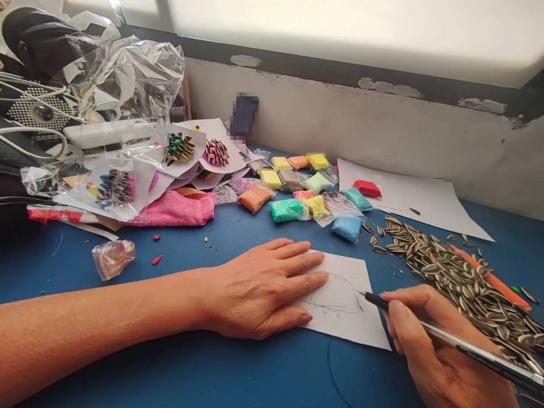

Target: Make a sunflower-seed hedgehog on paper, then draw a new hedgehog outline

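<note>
My left hand [267, 286] lies flat with its fingers spread over the left part of a small white sheet of paper [357, 331]. On that sheet is a thin line drawing [338, 294] of a rounded animal-like shape with short legs and small spiky marks along its back; its left end is partly hidden by my fingers. My right hand [442, 345] grips a pen [442, 334] with a black grip and clear barrel. The pen's tip is at the right end of the drawing, touching or just above the paper; I cannot tell which.
Striped sunflower seeds [459, 283] are heaped at the right around an orange stick-like tool [493, 277]. Wrapped clay packets [287, 209] lie behind the paper, near a larger white sheet [408, 198]. Seed-covered crafts [181, 147], a pink towel [176, 208] and clear plastic bags [127, 79] crowd the left.
</note>
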Demonstrator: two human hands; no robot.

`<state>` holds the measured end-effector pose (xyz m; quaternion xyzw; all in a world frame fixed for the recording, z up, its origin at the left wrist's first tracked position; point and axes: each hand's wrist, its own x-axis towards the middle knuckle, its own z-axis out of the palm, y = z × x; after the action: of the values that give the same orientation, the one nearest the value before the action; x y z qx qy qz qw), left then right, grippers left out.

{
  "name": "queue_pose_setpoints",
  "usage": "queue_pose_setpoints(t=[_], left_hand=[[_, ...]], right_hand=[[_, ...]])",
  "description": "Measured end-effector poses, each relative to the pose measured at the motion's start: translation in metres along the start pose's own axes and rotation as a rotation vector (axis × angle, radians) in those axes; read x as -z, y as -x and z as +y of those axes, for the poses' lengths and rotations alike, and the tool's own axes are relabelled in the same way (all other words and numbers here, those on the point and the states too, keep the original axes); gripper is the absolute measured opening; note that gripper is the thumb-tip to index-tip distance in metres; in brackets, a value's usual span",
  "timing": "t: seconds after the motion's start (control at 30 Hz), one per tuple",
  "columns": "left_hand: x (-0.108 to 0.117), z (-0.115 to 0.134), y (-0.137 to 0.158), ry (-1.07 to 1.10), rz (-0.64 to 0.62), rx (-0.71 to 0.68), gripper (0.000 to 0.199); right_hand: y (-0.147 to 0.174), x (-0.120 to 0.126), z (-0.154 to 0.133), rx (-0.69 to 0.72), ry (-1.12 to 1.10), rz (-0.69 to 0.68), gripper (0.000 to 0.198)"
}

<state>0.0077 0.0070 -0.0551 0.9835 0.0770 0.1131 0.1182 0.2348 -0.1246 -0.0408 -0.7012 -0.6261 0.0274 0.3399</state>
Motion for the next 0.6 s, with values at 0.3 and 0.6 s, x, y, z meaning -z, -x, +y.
queue_pose_setpoints(t=[0.3, 0.6], left_hand=[[-0.001, -0.001, 0.0, -0.027, 0.053, -0.016, 0.052], [-0.001, -0.001, 0.0, -0.02, 0.041, -0.012, 0.05]], right_hand=[[0.002, 0.003, 0.012, 0.118, 0.023, -0.043, 0.013], [-0.002, -0.001, 0.012, 0.178, 0.04, -0.098, 0.008]])
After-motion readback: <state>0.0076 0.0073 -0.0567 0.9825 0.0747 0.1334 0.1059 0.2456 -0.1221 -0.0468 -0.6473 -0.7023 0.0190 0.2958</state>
